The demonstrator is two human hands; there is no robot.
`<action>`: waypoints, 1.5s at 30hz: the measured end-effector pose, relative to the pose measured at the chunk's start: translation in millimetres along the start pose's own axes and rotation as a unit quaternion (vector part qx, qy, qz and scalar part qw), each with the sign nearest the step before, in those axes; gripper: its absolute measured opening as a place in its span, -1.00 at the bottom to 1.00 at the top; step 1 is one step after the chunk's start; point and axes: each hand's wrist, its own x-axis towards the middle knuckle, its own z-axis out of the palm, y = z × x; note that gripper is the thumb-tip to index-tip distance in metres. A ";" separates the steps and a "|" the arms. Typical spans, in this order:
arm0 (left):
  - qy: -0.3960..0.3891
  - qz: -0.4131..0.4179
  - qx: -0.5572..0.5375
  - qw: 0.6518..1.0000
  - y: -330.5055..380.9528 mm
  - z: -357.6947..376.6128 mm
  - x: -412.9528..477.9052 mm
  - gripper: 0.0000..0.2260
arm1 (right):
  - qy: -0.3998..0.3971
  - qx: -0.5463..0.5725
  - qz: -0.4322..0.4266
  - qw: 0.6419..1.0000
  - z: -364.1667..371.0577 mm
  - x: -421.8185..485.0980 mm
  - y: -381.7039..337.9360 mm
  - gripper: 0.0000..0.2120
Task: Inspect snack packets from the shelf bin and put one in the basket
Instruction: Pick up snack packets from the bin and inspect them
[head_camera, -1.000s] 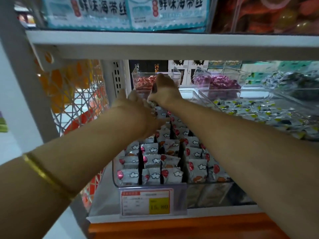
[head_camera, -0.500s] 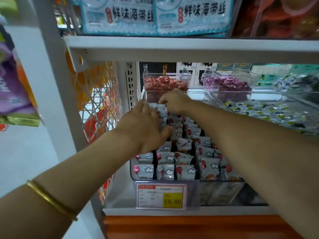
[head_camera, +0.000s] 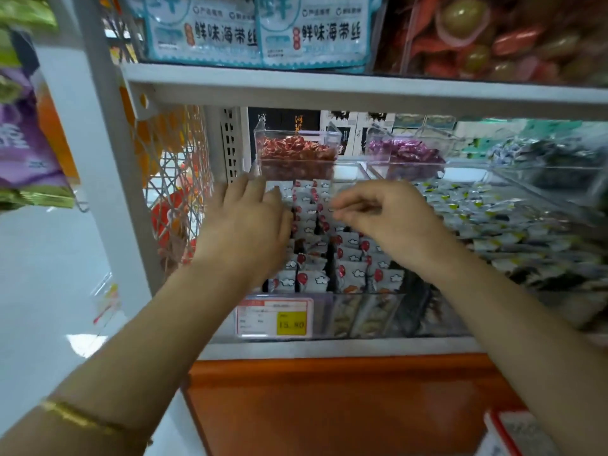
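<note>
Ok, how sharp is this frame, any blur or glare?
In the head view, the right hand is motion-smeared at the fingertips, the left hand crisper; glare streaks the clear bin front and the floor; the purple bag at the left edge is soft; price tag digits are legible.

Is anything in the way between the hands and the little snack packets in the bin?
No, nothing visible. The bin is open on top, and both the left hand and the right hand are under the upper shelf, right over the packets.
</note>
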 end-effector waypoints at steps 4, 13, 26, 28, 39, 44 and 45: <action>-0.027 0.010 -0.036 0.999 11.6 -0.1 -27.8 -0.55 | -0.014 -0.033 -0.018 0.999 6.5 -22.4 -1.9 -0.84; -0.120 0.009 0.017 0.993 2.3 11.6 -45.5 -0.54 | -0.053 -0.221 -0.097 0.969 34.7 -27.6 -5.1 -0.87; 0.047 0.000 -0.120 0.992 8.7 -7.5 -40.4 -0.59 | 0.201 0.088 -0.029 0.975 -20.3 -35.0 -5.8 -0.84; 0.109 -0.001 -0.236 0.966 17.7 -19.7 -38.8 -0.61 | 0.219 0.137 0.004 0.966 -27.7 -39.2 -2.1 -0.86; -0.064 -0.163 -0.716 0.676 31.2 -20.5 -31.9 -0.75 | 0.123 0.444 0.126 0.879 -23.6 -51.9 7.7 -0.87; -0.088 -0.210 -0.777 0.586 29.9 -23.0 -28.6 -0.64 | 0.068 0.436 0.127 0.888 -24.2 -53.2 11.7 -0.91; -0.092 -0.220 -0.780 0.579 29.0 -23.1 -28.3 -0.63 | 0.059 0.446 0.128 0.884 -24.4 -53.2 12.8 -0.91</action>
